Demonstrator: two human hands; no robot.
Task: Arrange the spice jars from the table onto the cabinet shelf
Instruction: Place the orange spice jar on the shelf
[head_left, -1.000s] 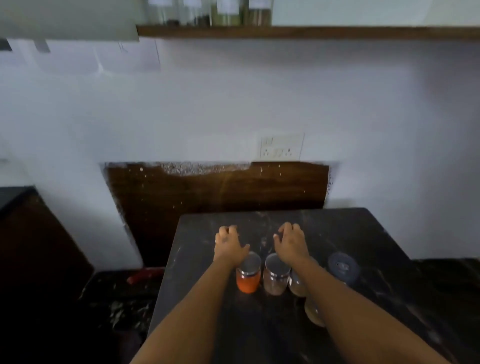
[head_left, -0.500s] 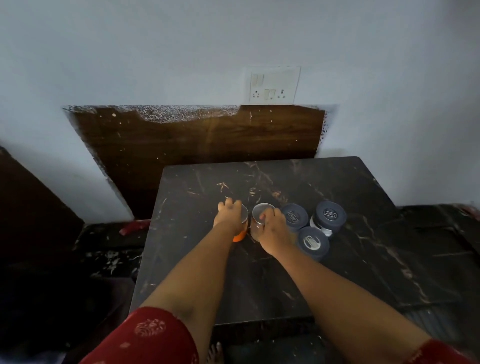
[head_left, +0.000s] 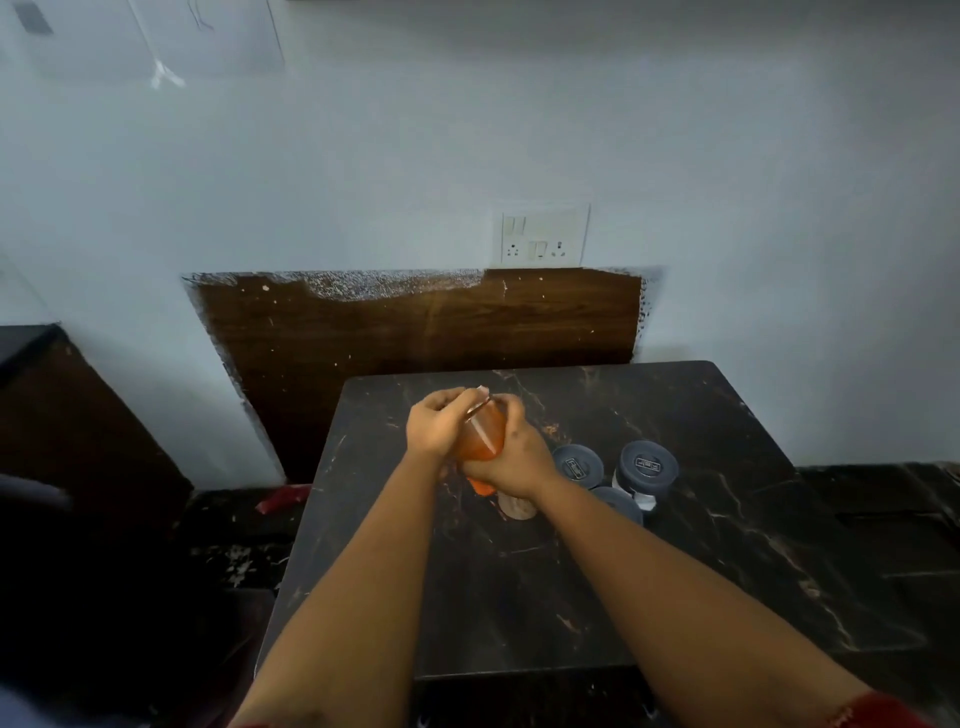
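Note:
An orange spice jar (head_left: 482, 441) with a silver lid is lifted off the dark marble table (head_left: 701, 545) and tilted. My left hand (head_left: 436, 428) grips it from the left and my right hand (head_left: 514, 460) wraps round it from the right. A brownish jar (head_left: 518, 508) shows just below my right wrist, mostly hidden. Three jars with dark grey lids stand to the right: one (head_left: 578, 465) close to my right hand, one (head_left: 645, 464) farther right, one (head_left: 621, 505) partly behind my forearm. The shelf is out of view.
A brown wooden panel (head_left: 415, 322) and a switch socket (head_left: 542, 235) are on the white wall behind the table. White cabinet fronts (head_left: 208, 31) show at the top left. A dark counter (head_left: 62, 415) stands at the left, with dark floor below.
My hands came together and the orange jar has risen off the table, now tilted between them. My right hand has left the silver-lidded brown jar. The camera has tipped upward a little.

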